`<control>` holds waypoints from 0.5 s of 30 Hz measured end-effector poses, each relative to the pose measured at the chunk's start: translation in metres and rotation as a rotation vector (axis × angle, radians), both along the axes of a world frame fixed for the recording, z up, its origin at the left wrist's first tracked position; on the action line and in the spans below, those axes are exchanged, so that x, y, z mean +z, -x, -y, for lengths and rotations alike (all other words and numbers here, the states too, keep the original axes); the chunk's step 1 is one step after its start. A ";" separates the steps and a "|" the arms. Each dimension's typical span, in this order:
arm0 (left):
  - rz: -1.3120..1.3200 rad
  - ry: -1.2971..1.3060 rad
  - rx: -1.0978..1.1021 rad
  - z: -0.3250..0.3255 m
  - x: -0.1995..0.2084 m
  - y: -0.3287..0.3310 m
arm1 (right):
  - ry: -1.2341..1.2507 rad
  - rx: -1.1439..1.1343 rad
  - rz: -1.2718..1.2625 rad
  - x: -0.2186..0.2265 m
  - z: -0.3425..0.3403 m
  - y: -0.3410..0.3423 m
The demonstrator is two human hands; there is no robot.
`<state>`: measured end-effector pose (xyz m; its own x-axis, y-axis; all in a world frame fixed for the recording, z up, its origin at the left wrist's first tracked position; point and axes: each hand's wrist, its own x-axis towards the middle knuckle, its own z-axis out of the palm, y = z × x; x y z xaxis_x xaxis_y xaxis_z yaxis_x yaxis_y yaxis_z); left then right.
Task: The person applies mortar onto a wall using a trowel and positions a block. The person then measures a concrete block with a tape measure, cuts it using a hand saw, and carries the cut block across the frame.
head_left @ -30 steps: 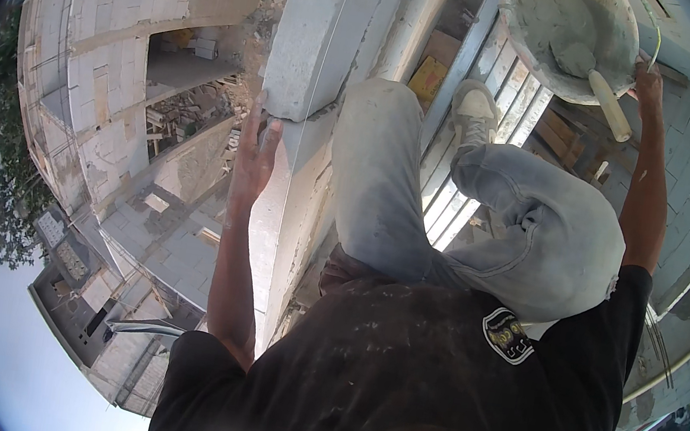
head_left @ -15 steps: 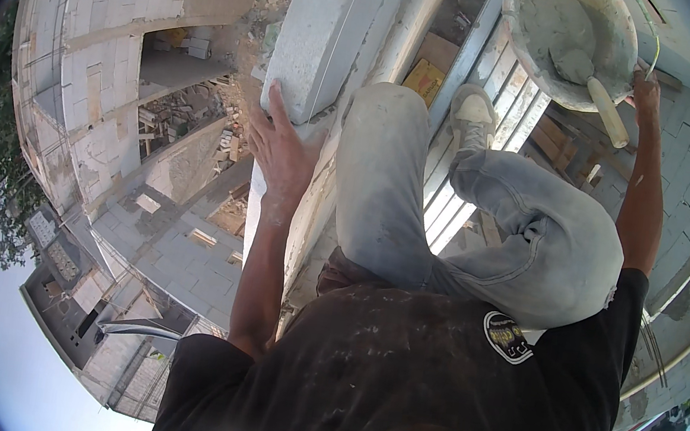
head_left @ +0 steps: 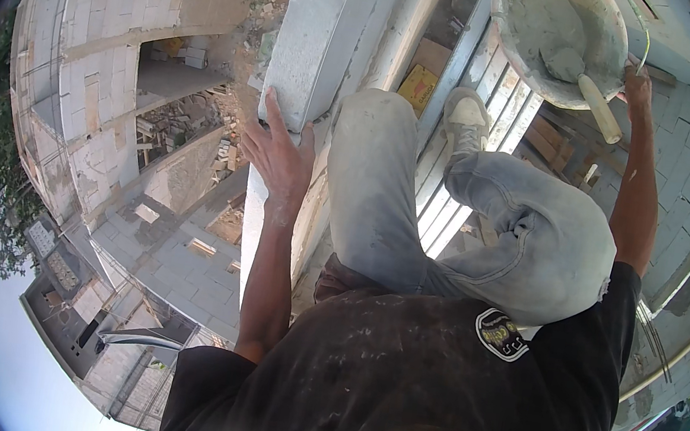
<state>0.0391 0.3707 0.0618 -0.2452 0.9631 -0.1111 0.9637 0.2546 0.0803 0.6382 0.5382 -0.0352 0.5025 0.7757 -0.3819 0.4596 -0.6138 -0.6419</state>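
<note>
Left fingers (head_left: 273, 114) at pale block (head_left: 305, 44)

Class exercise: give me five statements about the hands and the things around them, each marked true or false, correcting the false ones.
1. The bare left hand is at the near end of the long grey concrete block. True.
2. Its fingers are clenched. False: they are spread.
3. The round, mortar-smeared bucket is empty. False: it holds grey mortar.
4. The trowel with the pale cylindrical handle lies in the bucket. True.
5. The bare right hand grips the trowel. False: it is beside the bucket's rim.
</note>
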 end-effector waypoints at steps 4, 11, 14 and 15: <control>-0.016 -0.043 -0.045 0.001 0.000 0.000 | 0.019 -0.016 0.015 0.002 0.002 -0.001; 0.062 -0.155 -0.095 0.002 -0.002 0.004 | -0.004 -0.025 -0.018 -0.010 0.000 -0.010; 0.102 -0.044 -0.035 0.004 0.003 0.004 | -0.030 -0.059 -0.034 -0.011 0.000 -0.011; 0.101 -0.044 -0.036 0.004 0.002 0.006 | -0.033 -0.038 -0.030 -0.011 -0.001 -0.007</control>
